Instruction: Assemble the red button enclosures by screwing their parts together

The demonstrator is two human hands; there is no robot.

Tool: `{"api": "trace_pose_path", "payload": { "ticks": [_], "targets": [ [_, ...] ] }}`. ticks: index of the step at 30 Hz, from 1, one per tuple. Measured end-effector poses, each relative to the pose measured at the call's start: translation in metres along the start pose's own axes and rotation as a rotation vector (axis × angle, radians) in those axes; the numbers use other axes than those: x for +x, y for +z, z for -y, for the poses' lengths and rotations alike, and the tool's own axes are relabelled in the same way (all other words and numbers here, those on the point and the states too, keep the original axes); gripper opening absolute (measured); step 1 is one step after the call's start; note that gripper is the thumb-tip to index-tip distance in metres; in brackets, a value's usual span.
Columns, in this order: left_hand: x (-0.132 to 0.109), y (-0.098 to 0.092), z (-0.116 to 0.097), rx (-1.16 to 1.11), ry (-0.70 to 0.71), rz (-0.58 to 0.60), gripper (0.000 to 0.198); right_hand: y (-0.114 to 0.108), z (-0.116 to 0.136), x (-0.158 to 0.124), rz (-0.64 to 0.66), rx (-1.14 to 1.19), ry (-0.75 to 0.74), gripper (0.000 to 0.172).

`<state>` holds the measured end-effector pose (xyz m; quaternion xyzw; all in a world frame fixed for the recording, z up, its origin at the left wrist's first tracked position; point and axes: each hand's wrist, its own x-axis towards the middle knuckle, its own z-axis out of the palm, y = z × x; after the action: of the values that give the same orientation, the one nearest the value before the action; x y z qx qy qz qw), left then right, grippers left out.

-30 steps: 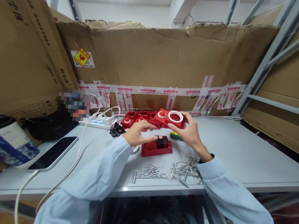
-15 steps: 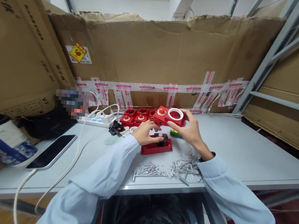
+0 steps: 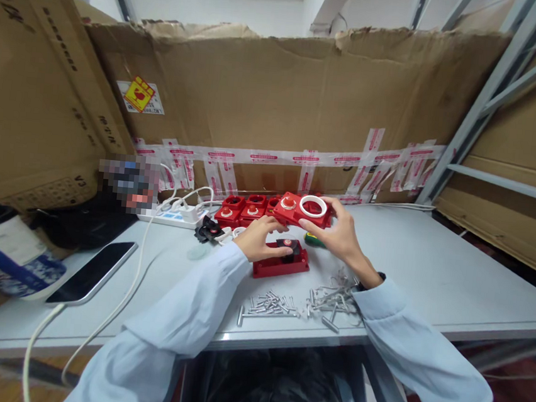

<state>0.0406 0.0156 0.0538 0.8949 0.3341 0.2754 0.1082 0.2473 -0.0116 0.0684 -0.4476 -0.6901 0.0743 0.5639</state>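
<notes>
My right hand grips the right end of a red cover, thumb below and fingers behind. The cover is tilted up above the table and carries a red button and a white ring around a round opening. Beneath it lies a red box base with a black part inside. Over the base's left side is my left hand, thumb and fingers apart. Its thumb reaches to the black part, and its fingertips are by the cover's lower left edge; whether they touch it I cannot tell.
Red boxes with buttons stand at the back, near a black part and a power strip. Screws, a T-shaped tool and tangled metal pieces lie in front. A phone lies left; a green-yellow tool is behind the base.
The red cover has shifted slightly left and tipped a little in my right hand. My left hand has barely moved, and the red base stays in place.
</notes>
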Motion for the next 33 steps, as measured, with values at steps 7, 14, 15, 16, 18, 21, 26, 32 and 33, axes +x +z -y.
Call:
{"api": "trace_pose_path", "payload": {
  "ticks": [7,14,15,16,18,21,26,32,33],
  "targets": [
    [-0.024,-0.034,-0.003,-0.037,0.064,-0.297,0.022,0.006,-0.007,-0.003,0.237,0.07,0.036,0.057],
    [-0.024,-0.018,0.0,0.07,0.076,-0.089,0.069,0.014,-0.006,-0.009,0.461,0.024,-0.016,0.06],
    [-0.023,-0.014,0.001,0.067,0.06,-0.055,0.069,0.014,-0.006,-0.009,0.477,0.025,-0.015,0.059],
    [-0.022,-0.01,0.002,0.059,0.047,-0.033,0.069,0.013,-0.005,-0.009,0.492,0.031,-0.018,0.059],
    [-0.022,-0.006,0.005,0.05,0.029,-0.014,0.07,0.011,-0.004,-0.009,0.51,0.05,-0.056,0.062],
    [-0.023,-0.003,0.007,0.07,0.022,-0.003,0.071,0.007,-0.002,-0.009,0.51,0.027,-0.172,0.055],
    [-0.024,-0.001,0.008,0.105,0.021,0.011,0.067,0.004,-0.001,-0.01,0.556,-0.158,-0.278,0.025],
    [-0.025,0.002,0.011,0.105,0.002,0.059,0.068,0.002,-0.005,-0.009,0.635,-0.204,-0.255,0.024],
    [-0.025,0.002,0.011,0.096,0.001,0.065,0.067,0.002,-0.006,-0.009,0.642,-0.204,-0.249,0.025]
  ]
}}
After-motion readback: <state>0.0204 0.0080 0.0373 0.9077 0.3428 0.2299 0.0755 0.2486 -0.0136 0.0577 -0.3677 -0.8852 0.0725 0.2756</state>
